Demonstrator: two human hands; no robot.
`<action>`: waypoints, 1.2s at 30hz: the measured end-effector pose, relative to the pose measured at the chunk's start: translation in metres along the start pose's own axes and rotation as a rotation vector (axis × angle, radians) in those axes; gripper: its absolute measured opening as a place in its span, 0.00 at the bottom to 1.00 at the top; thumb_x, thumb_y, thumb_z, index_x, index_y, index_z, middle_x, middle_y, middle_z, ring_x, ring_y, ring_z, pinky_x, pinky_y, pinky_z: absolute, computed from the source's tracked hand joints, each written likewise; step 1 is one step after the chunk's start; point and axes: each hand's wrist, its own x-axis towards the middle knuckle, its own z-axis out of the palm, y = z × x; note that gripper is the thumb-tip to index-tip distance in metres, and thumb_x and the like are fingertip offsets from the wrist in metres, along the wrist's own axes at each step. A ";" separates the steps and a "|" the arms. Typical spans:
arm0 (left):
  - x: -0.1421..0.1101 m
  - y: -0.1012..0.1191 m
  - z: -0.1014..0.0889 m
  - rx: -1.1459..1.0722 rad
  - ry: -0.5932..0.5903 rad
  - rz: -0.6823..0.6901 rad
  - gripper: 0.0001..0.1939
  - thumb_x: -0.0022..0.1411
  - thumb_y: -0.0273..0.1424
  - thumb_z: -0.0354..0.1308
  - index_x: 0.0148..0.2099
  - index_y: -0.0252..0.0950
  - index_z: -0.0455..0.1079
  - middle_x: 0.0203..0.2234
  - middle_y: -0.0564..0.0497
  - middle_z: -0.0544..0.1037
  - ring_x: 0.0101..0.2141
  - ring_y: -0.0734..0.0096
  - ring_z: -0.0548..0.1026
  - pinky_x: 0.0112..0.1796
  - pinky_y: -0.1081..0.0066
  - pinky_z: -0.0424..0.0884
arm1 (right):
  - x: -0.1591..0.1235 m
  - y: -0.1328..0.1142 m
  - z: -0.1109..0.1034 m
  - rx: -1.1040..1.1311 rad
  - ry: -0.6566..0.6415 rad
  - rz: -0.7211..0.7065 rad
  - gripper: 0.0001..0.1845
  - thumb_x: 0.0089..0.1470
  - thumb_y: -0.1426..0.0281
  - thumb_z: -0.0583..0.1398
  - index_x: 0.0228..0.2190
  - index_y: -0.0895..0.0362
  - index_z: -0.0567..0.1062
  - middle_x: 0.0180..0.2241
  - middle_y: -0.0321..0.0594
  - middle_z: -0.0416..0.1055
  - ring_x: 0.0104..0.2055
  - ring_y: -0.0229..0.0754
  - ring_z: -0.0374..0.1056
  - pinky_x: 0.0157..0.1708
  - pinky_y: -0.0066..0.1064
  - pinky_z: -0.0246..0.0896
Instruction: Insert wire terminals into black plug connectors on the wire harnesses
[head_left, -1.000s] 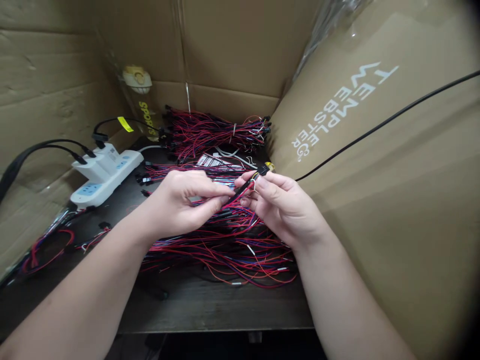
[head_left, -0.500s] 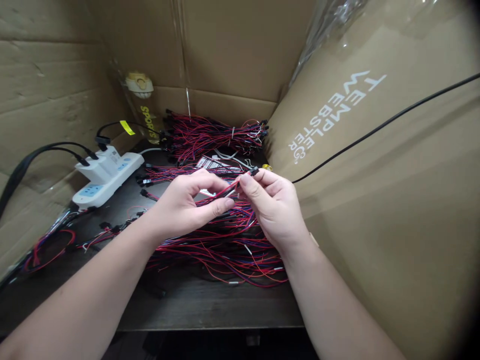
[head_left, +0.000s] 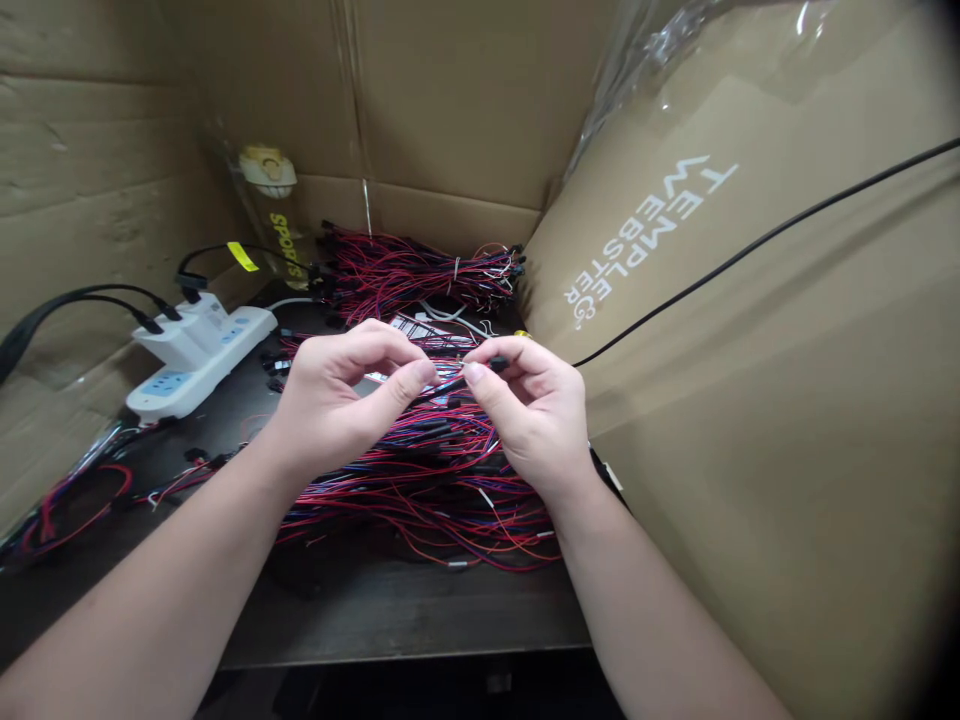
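Note:
My left hand (head_left: 337, 400) and my right hand (head_left: 536, 415) meet over a loose pile of red, blue and black wires (head_left: 442, 490) on a dark table (head_left: 390, 610). Both pinch a short wire lead with a small black connector (head_left: 497, 363) at its right end. The left thumb and forefinger grip the wire's left part. The right thumb and fingers close just beside the connector. A tied bundle of the same wires (head_left: 412, 270) lies at the back.
A white power strip (head_left: 191, 350) with black plugs sits at the left. Cardboard walls enclose the table; a large printed cardboard box (head_left: 750, 330) leans on the right with a black cable (head_left: 750, 250) across it. A clear bottle (head_left: 274, 215) stands at the back left.
Both hands have drawn a little nearer and lower in view. The right hand turned from holding the connector up at an angle to pinching it level; the lead now lies nearly horizontal between the hands.

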 end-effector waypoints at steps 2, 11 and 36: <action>0.001 0.004 -0.001 -0.012 0.034 -0.069 0.07 0.63 0.28 0.64 0.31 0.35 0.78 0.22 0.53 0.76 0.23 0.76 0.71 0.26 0.73 0.67 | 0.000 -0.002 0.000 0.004 -0.031 0.032 0.05 0.57 0.68 0.68 0.33 0.56 0.78 0.27 0.33 0.73 0.26 0.32 0.64 0.28 0.27 0.63; 0.004 0.000 -0.015 -0.421 -0.117 -0.336 0.09 0.60 0.37 0.69 0.30 0.37 0.79 0.11 0.58 0.61 0.13 0.81 0.53 0.14 0.75 0.48 | -0.003 -0.003 0.000 0.479 -0.245 0.173 0.04 0.61 0.68 0.67 0.34 0.54 0.79 0.37 0.37 0.82 0.42 0.40 0.77 0.55 0.39 0.69; 0.000 0.003 -0.023 -0.382 -0.148 -0.252 0.07 0.60 0.36 0.71 0.31 0.40 0.83 0.16 0.54 0.74 0.15 0.79 0.64 0.17 0.75 0.60 | -0.006 -0.006 0.004 0.536 -0.360 0.388 0.13 0.63 0.64 0.64 0.28 0.57 0.79 0.22 0.32 0.63 0.28 0.36 0.60 0.36 0.32 0.58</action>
